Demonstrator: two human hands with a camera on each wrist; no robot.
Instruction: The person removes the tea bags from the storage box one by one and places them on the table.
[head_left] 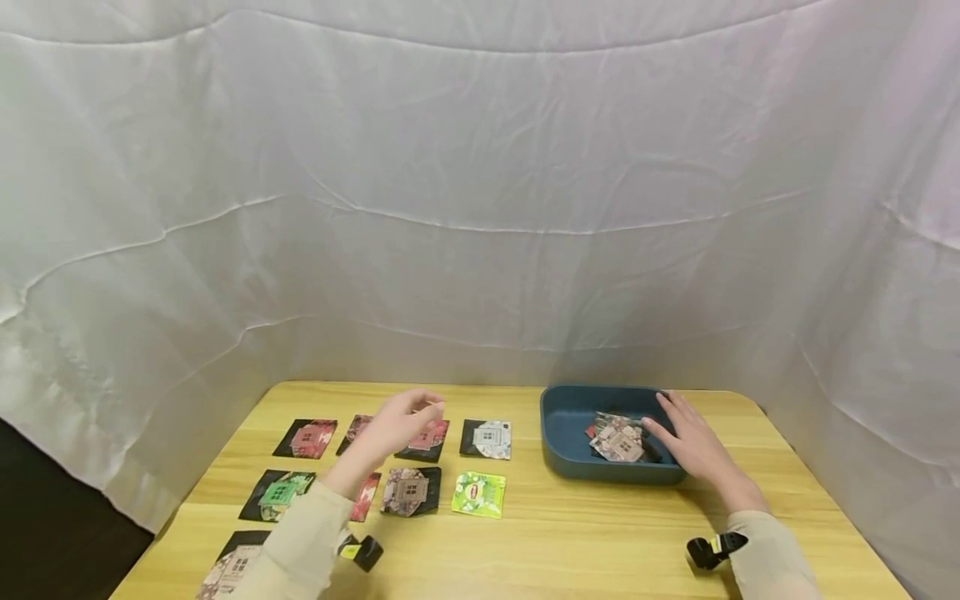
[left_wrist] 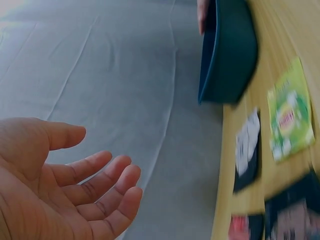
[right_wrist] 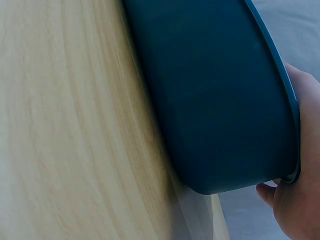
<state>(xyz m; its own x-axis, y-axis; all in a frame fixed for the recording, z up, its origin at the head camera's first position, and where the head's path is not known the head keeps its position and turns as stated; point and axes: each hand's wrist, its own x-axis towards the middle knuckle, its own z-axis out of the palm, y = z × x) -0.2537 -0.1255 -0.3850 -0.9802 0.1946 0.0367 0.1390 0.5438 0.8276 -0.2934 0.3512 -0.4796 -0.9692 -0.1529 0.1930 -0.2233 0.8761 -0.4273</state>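
Note:
My left hand (head_left: pixel 401 423) hovers above the back row of tea bag packets, its fingers loosely bent and nothing in them. Below it lies a pink-and-black packet (head_left: pixel 427 442), partly covered by the hand in the head view. A white-and-black packet (head_left: pixel 486 439) and a bright green tea packet (head_left: pixel 478 495) lie to its right. At the right end of a dark blue bin (head_left: pixel 615 472), my right hand (head_left: pixel 693 442) grips the rim, thumb over the inside and a fingertip showing outside below the rim. Several packets (head_left: pixel 621 442) are piled inside the bin.
More packets lie at the left: a red one (head_left: pixel 306 439), a green-and-black one (head_left: pixel 277 496), a brown-pink one (head_left: pixel 411 492) and one near the front (head_left: pixel 238 567), partly behind the left sleeve. A grey curtain (head_left: pixel 480 283) hangs behind the wooden table (head_left: pixel 570 542).

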